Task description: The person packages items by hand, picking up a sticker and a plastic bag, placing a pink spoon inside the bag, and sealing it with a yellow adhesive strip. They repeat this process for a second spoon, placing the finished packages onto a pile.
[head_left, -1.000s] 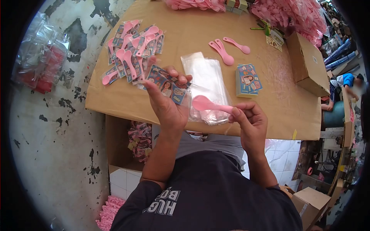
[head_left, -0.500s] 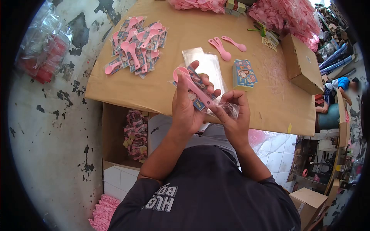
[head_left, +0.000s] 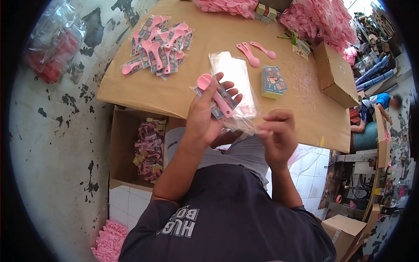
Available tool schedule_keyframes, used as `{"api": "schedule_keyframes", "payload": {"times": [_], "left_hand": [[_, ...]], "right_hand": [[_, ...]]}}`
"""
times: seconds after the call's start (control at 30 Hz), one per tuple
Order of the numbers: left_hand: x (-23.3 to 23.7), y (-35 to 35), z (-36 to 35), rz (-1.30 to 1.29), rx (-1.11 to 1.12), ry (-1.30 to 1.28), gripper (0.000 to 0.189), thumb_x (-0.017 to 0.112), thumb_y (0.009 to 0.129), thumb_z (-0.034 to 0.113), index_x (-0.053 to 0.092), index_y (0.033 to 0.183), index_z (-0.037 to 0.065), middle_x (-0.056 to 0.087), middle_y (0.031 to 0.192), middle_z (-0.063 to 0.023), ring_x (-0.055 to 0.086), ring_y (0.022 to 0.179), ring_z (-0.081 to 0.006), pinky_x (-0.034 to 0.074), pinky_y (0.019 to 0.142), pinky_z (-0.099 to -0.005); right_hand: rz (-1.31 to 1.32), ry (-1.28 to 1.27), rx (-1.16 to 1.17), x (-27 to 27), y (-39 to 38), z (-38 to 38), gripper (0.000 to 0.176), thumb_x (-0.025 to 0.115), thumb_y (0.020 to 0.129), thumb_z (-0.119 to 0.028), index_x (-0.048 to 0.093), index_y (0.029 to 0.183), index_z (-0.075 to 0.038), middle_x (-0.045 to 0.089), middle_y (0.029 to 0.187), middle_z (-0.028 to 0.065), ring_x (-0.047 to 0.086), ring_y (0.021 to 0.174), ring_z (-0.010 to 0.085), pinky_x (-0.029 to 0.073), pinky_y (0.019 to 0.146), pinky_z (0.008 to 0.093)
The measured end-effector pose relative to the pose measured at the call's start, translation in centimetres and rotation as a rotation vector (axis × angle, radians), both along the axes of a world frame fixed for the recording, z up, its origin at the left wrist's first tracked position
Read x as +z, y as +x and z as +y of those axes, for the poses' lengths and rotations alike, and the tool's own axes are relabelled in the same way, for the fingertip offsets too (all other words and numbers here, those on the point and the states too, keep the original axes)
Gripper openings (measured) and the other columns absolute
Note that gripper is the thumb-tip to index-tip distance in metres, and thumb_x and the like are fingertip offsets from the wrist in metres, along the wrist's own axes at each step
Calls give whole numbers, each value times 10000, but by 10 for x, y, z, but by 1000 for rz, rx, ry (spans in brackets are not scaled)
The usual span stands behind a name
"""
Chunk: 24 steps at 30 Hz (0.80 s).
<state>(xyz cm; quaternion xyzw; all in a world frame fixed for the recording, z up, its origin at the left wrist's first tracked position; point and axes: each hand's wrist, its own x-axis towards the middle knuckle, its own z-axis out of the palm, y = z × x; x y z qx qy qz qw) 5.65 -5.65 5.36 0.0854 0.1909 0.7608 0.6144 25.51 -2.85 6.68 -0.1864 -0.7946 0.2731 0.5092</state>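
My left hand (head_left: 204,118) is closed around a pink measuring spoon (head_left: 221,102) and a blue printed card (head_left: 217,112), both inside a clear plastic bag (head_left: 235,125). The thumb lies over the spoon's handle near its bowl. My right hand (head_left: 280,135) is to the right, thumb and fingers pinched at the bag's loose end; the fingertips are slightly blurred. Just beyond my hands lies a stack of clear bags (head_left: 238,83). A stack of blue cards (head_left: 273,83) stands right of it, and a few loose pink spoons (head_left: 249,56) lie behind.
Bagged spoons with cards (head_left: 159,48) are heaped at the table's left. Big bags of pink spoons (head_left: 316,19) and an open cardboard box (head_left: 335,74) stand at the back right. A box of pink pieces (head_left: 148,150) sits below the table. Another person (head_left: 376,105) is far right.
My right hand has moved right and away from the spoon's handle end, drawing out the bag's loose end. My left hand still holds the bagged spoon. The view has shifted slightly.
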Motion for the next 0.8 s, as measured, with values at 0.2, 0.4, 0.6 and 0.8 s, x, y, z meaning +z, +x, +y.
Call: {"api": "schedule_keyframes", "payload": {"times": [0.2,0.4,0.6,0.8], "left_hand": [[13,-8,-4,-51,-144,108,469,469,1095,313,401,1436,-2,510,1444,-243,521,1355,-343,441,1159,-477],[7,1,4,22,-279,88,526,451,1093,307,330,1500,-3,492,1474,-246,485,1395,-330,477,1101,-456],[11,-14,18,404,-51,102,577,456,1091,314,304,1539,-16,410,1545,-264,422,1447,-320,439,1136,-444],[25,-6,28,756,-187,61,476,619,1021,95,468,1450,-43,683,1267,-176,656,1118,-155,536,955,-298]], "right_hand": [[-217,7,-171,10,-9,24,378,730,858,-15,712,1222,-116,593,1330,140,572,1155,285,491,922,376],[-366,258,-55,18,-35,39,424,809,718,-95,787,1116,-236,564,1439,84,516,1249,322,461,1003,434],[-15,-219,138,25,-21,61,285,819,776,-64,774,1057,-67,721,1195,113,656,1006,275,515,913,359],[4,-659,161,14,-22,64,625,762,912,-57,454,1454,-15,610,802,-7,563,737,40,415,654,190]]}}
